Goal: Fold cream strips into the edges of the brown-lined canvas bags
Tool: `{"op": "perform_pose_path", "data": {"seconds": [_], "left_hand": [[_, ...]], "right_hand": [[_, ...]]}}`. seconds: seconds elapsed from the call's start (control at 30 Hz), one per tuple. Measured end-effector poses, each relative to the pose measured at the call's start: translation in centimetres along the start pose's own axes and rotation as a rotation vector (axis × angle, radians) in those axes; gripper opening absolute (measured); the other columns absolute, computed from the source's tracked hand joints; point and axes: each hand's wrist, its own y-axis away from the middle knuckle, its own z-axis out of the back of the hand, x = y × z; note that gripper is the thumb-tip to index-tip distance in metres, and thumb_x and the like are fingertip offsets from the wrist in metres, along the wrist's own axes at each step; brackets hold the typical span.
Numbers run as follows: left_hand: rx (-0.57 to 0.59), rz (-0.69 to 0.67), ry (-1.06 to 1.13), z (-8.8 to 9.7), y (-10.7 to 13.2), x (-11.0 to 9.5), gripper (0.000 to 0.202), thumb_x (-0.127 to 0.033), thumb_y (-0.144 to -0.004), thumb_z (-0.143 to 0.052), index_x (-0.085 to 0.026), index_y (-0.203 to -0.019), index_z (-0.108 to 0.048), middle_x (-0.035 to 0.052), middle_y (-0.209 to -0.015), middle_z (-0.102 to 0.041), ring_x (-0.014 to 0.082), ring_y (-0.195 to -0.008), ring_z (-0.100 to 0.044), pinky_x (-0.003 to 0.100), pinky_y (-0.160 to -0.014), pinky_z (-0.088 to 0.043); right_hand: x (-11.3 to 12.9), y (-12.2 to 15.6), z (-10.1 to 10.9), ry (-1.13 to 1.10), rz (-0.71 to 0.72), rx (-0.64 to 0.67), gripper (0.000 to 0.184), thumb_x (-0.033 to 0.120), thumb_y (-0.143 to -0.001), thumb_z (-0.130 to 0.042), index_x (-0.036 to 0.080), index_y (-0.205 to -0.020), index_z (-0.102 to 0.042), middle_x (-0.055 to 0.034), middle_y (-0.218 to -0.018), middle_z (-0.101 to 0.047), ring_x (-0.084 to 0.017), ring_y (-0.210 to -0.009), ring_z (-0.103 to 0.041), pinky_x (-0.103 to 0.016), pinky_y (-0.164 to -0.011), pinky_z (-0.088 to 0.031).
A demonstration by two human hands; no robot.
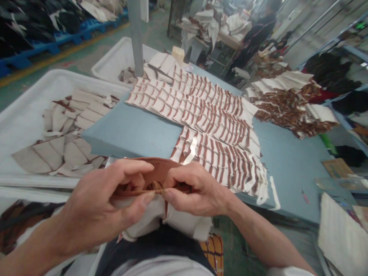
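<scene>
Close to my lap I hold a sewn piece point(143, 223) that is brown on one face and off-white on the other. It looks like leather or thick fabric and curves into an open ring shape. My left hand point(106, 191) grips its near edge between thumb and bent fingers. Beside it, my right hand point(195, 188) pinches the same edge, the two thumbs nearly meeting above a brown seam. Just past my hands, overlapping rows of similar pieces point(212, 157) lie on a blue table point(138, 128). A white strip point(191, 150) rests on the nearest row.
On the left, white bins point(25, 105) hold loose off-white pieces. A grey post point(135, 38) rises by the table's far side. Piled brown-and-white pieces point(290, 101) stand at the right. Small pink-handled snips point(304, 196) lie near the right edge. A person point(253, 38) is in the background.
</scene>
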Motion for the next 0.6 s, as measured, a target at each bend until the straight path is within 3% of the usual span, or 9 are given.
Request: {"op": "perform_pose_path", "data": {"seconds": [0.07, 0.13, 0.23, 0.33, 0.47, 0.6], "left_hand": [[0.010, 0.039, 0.151, 0.0, -0.6, -0.3, 0.032, -0.048, -0.113, -0.052, -0.026, -0.097, -0.069, -0.0059, -0.073, -0.066, 0.0120, -0.058, -0.059, 0.024, -0.062, -0.050], [0.059, 0.150, 0.329, -0.3, -1.5, -0.6, 0.052, -0.050, -0.117, -0.037, -0.025, -0.078, -0.061, -0.0044, -0.065, -0.058, 0.0137, -0.055, -0.053, 0.027, -0.059, -0.047], [0.134, 0.293, 0.574, -1.0, -2.8, -0.7, 0.068, -0.063, -0.116, -0.021, -0.025, -0.071, -0.056, -0.0028, -0.060, -0.051, 0.0159, -0.051, -0.044, 0.031, -0.051, -0.040], [0.233, 0.307, 0.650, -0.9, -3.3, -0.2, 0.079, -0.080, -0.110, -0.018, -0.024, -0.069, -0.056, -0.0020, -0.061, -0.051, 0.0162, -0.054, -0.041, 0.031, -0.052, -0.037], [0.326, 0.325, 0.608, 0.6, -2.6, 1.1, 0.083, -0.088, -0.106, -0.023, -0.023, -0.067, -0.059, -0.0014, -0.061, -0.052, 0.0160, -0.059, -0.046, 0.029, -0.055, -0.035], [0.415, 0.313, 0.622, 1.4, -2.2, 1.8, 0.070, -0.068, -0.115, -0.031, -0.022, -0.074, -0.065, -0.0003, -0.069, -0.062, 0.0165, -0.065, -0.053, 0.027, -0.061, -0.040]], "right_hand": [[-0.2, 0.3, -0.6, 0.062, 0.109, -0.018, 0.026, 0.026, -0.093, -0.069, 0.023, -0.071, -0.056, 0.0085, -0.058, -0.046, -0.008, -0.051, -0.037, -0.023, -0.053, -0.029], [-0.6, 0.7, -1.8, -0.085, 0.075, -0.015, 0.028, 0.032, -0.097, -0.070, 0.023, -0.073, -0.059, 0.0059, -0.059, -0.053, -0.009, -0.050, -0.040, -0.025, -0.051, -0.030], [-1.2, 1.2, -4.2, -0.425, -0.068, -0.086, 0.042, 0.053, -0.101, -0.070, 0.024, -0.073, -0.059, 0.0040, -0.058, -0.053, -0.011, -0.046, -0.036, -0.027, -0.047, -0.027], [-1.6, 2.0, -5.1, -0.584, -0.094, -0.212, 0.054, 0.067, -0.096, -0.071, 0.025, -0.069, -0.051, 0.0055, -0.056, -0.047, -0.011, -0.047, -0.032, -0.027, -0.048, -0.026], [-1.7, 3.3, -2.4, -0.397, -0.088, -0.326, 0.055, 0.067, -0.098, -0.072, 0.024, -0.071, -0.051, 0.0058, -0.060, -0.045, -0.011, -0.052, -0.035, -0.027, -0.053, -0.029], [-3.2, 3.3, 0.9, -0.034, -0.126, -0.328, 0.052, 0.064, -0.104, -0.065, 0.022, -0.075, -0.058, 0.0049, -0.064, -0.046, -0.012, -0.058, -0.037, -0.027, -0.057, -0.032]]}}
